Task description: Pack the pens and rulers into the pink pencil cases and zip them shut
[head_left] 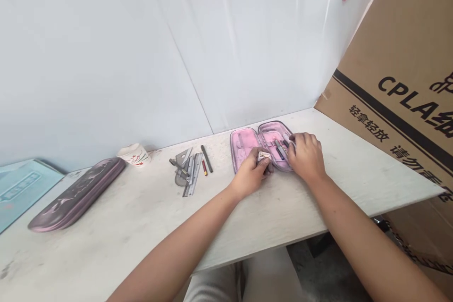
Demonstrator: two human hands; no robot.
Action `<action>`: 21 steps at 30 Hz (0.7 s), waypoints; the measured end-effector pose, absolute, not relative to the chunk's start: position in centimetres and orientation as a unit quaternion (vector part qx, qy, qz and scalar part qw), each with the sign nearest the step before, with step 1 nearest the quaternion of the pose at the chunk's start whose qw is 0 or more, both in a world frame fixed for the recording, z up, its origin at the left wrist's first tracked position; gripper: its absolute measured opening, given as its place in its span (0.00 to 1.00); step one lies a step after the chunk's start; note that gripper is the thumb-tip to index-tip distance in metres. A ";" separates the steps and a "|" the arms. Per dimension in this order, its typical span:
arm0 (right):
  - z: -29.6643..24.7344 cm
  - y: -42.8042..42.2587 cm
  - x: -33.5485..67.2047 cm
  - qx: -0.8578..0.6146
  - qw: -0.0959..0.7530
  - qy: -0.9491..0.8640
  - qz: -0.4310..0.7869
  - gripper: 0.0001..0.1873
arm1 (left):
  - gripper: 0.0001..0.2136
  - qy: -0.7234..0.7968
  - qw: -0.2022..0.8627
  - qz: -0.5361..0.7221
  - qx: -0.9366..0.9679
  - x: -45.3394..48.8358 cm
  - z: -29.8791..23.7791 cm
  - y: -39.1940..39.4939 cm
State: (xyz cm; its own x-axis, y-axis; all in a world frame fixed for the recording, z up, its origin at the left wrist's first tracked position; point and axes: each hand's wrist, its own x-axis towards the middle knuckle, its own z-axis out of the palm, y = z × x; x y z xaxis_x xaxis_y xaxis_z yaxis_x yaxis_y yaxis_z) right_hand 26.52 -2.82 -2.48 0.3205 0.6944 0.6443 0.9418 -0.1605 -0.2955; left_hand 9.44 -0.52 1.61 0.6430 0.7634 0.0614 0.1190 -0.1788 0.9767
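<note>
A pink pencil case (pixel 244 144) lies unzipped and spread flat on the table, with several pens (pixel 280 150) in its right half. At the case's front edge, my left hand (pixel 253 170) pinches a small white eraser (pixel 264 155) with a dark mark on it. My right hand (pixel 307 155) reaches over the right rim of the case, fingers curled down beside the pens. What those fingertips grip is mostly hidden. Left of the case are several rulers (pixel 192 174), a grey set square (pixel 181 180), a dark pen (pixel 206 158) and a short red-and-yellow crayon-like stick (pixel 204 168).
A dark, closed pencil case (pixel 78 193) with pink trim lies at the left, beside a light-blue folder (pixel 28 188). A paper cup (pixel 134 155) rests near the wall. Along the right table edge leans a large cardboard box (pixel 396 71).
</note>
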 end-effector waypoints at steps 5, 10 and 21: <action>-3.1 -3.5 26.8 -0.736 0.312 -0.556 -0.228 0.13 | 0.07 0.326 0.532 0.343 0.702 4.0 2.5 -0.1; -3.3 -3.9 26.7 -0.739 0.241 -0.566 -0.275 0.14 | 0.07 0.390 0.480 0.400 0.676 -6.4 3.4 1.3; 2.5 6.4 1.5 -0.519 0.241 -0.796 -0.197 0.13 | 0.05 0.499 0.382 0.465 0.624 -25.3 4.3 3.5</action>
State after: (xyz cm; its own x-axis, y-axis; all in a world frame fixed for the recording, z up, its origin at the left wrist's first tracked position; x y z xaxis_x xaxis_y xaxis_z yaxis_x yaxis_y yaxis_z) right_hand 1.47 6.39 2.52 -0.3451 0.7307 0.5890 0.9213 0.3836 0.0640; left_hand -25.30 3.52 4.28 0.0700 0.9776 0.1986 0.2672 -0.2102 0.9404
